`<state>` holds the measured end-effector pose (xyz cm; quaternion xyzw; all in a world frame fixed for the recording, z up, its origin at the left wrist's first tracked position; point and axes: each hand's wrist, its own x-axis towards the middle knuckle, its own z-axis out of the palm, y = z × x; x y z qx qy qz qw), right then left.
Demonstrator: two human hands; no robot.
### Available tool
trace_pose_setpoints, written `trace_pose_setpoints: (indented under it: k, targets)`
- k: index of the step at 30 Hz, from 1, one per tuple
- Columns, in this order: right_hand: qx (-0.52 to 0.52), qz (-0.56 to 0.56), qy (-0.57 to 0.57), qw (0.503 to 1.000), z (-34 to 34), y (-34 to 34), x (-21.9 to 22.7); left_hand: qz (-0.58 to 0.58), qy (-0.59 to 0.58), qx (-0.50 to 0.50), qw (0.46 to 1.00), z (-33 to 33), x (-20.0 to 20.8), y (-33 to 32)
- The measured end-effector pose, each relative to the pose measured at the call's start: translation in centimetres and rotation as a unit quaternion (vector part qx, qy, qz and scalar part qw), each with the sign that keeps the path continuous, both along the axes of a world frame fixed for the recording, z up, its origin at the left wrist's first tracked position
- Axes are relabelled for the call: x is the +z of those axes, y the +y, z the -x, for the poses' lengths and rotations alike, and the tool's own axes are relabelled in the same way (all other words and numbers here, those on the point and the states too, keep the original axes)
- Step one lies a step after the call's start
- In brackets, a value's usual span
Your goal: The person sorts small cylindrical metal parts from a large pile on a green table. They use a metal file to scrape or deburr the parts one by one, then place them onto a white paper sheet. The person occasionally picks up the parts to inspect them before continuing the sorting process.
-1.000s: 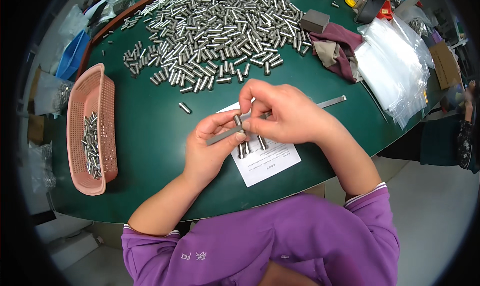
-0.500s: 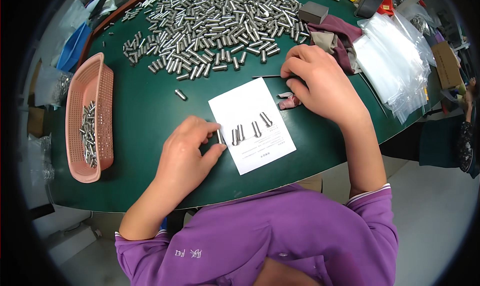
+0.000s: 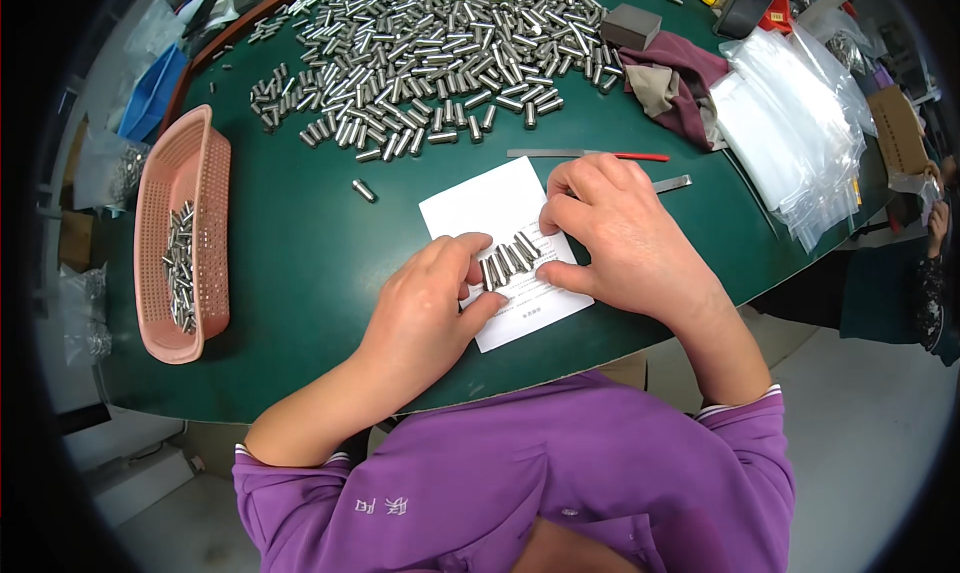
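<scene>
in the head view, the left hand (image 3: 418, 291) and right hand (image 3: 618, 225) curve round opposite ends of a row of metal pins (image 3: 509, 260) on the paper (image 3: 490, 203) by the near edge of the worktop (image 3: 300, 273), though i cannot tell if either grips, and an uneven push could make the round pins roll apart.

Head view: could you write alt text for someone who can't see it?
A person's left hand and right hand flank a short row of metal pins on a printed sheet on a green table. Beyond lies a heap of similar pins; a pink basket of metal parts stands at left, clear plastic bags lie at right.
</scene>
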<state>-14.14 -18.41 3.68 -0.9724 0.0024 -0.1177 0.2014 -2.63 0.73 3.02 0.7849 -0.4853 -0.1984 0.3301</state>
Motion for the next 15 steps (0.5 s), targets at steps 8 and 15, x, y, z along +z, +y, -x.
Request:
trace_pose_setpoints:
  k: [8, 15]
  targets:
    - [0.002, -0.015, -0.007, 1.0, -0.1, -0.9, 0.0, 0.015, 0.016, -0.043, 0.999, 0.1, 0.3, -0.1]
    - [0.003, -0.027, -0.005, 1.0, -0.4, -1.4, 0.2, 0.039, -0.052, -0.045, 0.997, -0.5, -0.3, -0.1]
